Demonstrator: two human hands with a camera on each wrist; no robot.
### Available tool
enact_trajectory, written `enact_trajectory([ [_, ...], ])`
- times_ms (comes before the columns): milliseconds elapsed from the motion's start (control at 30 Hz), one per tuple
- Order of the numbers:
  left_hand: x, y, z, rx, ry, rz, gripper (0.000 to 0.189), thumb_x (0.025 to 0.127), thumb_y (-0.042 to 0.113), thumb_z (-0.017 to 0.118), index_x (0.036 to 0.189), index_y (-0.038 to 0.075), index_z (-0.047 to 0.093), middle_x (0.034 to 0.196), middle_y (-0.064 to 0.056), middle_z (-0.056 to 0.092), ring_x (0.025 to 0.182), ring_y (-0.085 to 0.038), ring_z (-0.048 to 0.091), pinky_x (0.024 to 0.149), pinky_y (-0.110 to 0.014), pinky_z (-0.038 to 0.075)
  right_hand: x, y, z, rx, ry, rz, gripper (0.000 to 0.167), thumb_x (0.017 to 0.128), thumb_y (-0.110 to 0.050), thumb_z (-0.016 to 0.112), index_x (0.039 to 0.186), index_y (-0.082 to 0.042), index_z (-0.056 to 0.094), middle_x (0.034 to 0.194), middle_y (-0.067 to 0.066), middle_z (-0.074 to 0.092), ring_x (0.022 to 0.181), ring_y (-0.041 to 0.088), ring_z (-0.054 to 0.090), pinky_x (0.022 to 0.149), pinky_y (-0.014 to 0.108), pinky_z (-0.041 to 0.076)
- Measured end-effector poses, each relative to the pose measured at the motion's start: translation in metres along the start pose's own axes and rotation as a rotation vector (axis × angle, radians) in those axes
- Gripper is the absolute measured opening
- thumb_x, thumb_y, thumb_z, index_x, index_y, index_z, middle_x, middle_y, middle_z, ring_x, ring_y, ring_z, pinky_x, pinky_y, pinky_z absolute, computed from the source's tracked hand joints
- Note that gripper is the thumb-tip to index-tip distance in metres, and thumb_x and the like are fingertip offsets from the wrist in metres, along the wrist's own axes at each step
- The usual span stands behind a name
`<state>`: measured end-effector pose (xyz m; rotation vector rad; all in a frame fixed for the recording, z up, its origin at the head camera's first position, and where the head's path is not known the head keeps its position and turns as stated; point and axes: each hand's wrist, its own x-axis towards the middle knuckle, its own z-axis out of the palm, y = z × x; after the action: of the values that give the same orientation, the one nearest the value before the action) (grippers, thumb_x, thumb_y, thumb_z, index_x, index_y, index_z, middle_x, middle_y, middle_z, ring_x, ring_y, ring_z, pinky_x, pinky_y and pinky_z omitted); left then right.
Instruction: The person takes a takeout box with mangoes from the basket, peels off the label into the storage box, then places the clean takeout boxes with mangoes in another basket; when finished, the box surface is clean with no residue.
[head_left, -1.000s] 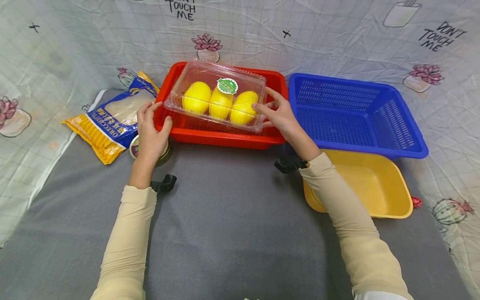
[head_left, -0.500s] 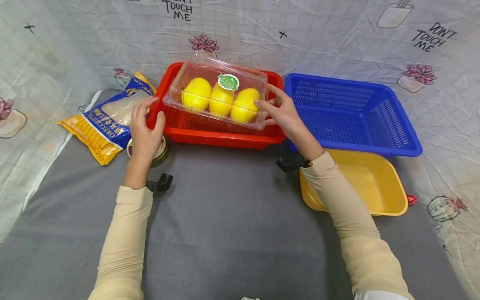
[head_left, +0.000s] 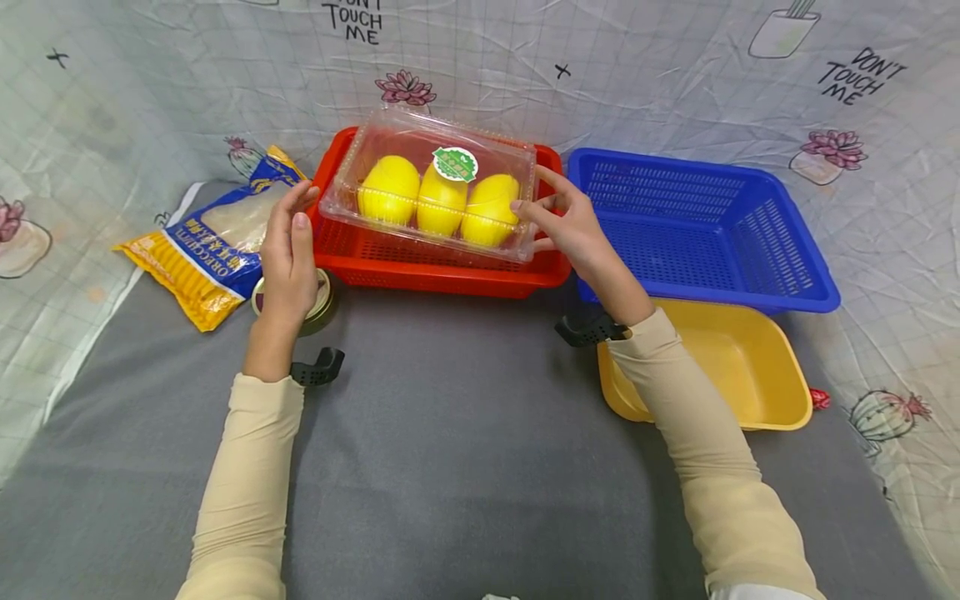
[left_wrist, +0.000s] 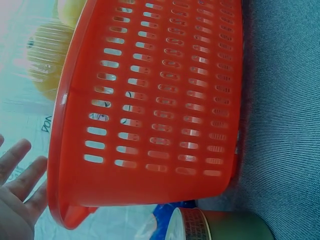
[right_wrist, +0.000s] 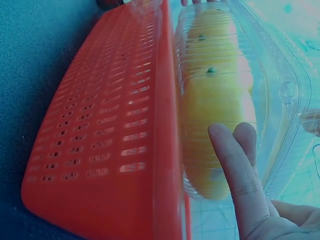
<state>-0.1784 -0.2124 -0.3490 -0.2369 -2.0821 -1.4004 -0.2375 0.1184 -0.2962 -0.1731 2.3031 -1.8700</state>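
A clear plastic clamshell box (head_left: 405, 132) with three yellow mango-like fruits (head_left: 438, 202) and a green-white sticker is tilted over the red basket (head_left: 442, 279). My right hand (head_left: 573, 229) grips the box's right end, thumb on its front and fingers at its side. In the right wrist view the thumb (right_wrist: 237, 165) lies across the clear wall. My left hand (head_left: 288, 258) is held up at the basket's left end, apart from the box, fingers extended and holding nothing. The left wrist view shows its fingers (left_wrist: 22, 180) beside the basket rim.
A blue-and-yellow orecchiette bag (head_left: 217, 242) lies at the left. A round tin (head_left: 324, 304) stands partly behind my left hand. On the right are a blue basket (head_left: 697, 287) and a yellow tub (head_left: 750, 367), with a small red item (head_left: 820, 399) beside the tub.
My left hand has drawn back slightly left from the box, and its thumb has moved toward its fingers. The box has shifted up a little, still gripped by my right hand.
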Motion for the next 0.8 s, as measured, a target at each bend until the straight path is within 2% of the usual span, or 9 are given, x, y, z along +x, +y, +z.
enact_trajectory([
  [167, 0.000, 0.002, 0.001, -0.022, -0.034, 0.024, 0.052, 0.104, 0.039, 0.039, 0.145, 0.008, 0.039, 0.143, -0.013, 0.048, 0.136, -0.015, 0.041, 0.114, -0.031, 0.031, -0.004, -0.001, -0.002, 0.017, -0.003, -0.018, 0.070, 0.091, -0.023, 0.067, 0.153, -0.022, 0.034, 0.104, 0.007, 0.049, 0.079, 0.015, 0.057, 0.064, 0.025, 0.057],
  [367, -0.001, 0.006, 0.001, -0.015, -0.085, 0.012, 0.051, 0.102, 0.034, 0.046, 0.146, 0.009, 0.039, 0.145, -0.008, 0.047, 0.136, -0.017, 0.041, 0.114, -0.037, 0.031, -0.009, -0.002, -0.004, 0.036, -0.002, -0.038, 0.070, 0.091, -0.022, 0.067, 0.152, -0.021, 0.034, 0.104, 0.008, 0.049, 0.079, 0.015, 0.057, 0.063, 0.025, 0.057],
  [500, -0.001, 0.009, 0.001, -0.006, -0.104, 0.040, 0.054, 0.100, 0.031, 0.052, 0.146, 0.008, 0.038, 0.145, -0.010, 0.047, 0.136, -0.019, 0.041, 0.116, -0.042, 0.029, -0.013, -0.004, -0.005, 0.032, -0.006, -0.044, 0.069, 0.091, -0.023, 0.067, 0.152, -0.020, 0.035, 0.105, 0.009, 0.049, 0.080, 0.016, 0.058, 0.063, 0.026, 0.057],
  [600, -0.001, 0.011, 0.001, 0.008, -0.113, 0.060, 0.057, 0.098, 0.031, 0.055, 0.147, 0.008, 0.037, 0.145, -0.009, 0.047, 0.137, -0.018, 0.039, 0.116, -0.039, 0.027, -0.017, -0.006, -0.007, 0.010, -0.010, -0.046, 0.069, 0.091, -0.023, 0.067, 0.152, -0.020, 0.035, 0.105, 0.009, 0.049, 0.080, 0.016, 0.058, 0.063, 0.025, 0.057],
  [800, -0.003, 0.016, 0.001, 0.030, -0.135, 0.054, 0.062, 0.094, 0.037, 0.060, 0.148, 0.014, 0.037, 0.145, -0.004, 0.047, 0.137, -0.016, 0.039, 0.114, -0.034, 0.031, -0.024, -0.009, -0.007, -0.037, -0.015, -0.050, 0.069, 0.091, -0.023, 0.069, 0.152, -0.022, 0.036, 0.103, 0.009, 0.049, 0.078, 0.016, 0.061, 0.064, 0.025, 0.057],
])
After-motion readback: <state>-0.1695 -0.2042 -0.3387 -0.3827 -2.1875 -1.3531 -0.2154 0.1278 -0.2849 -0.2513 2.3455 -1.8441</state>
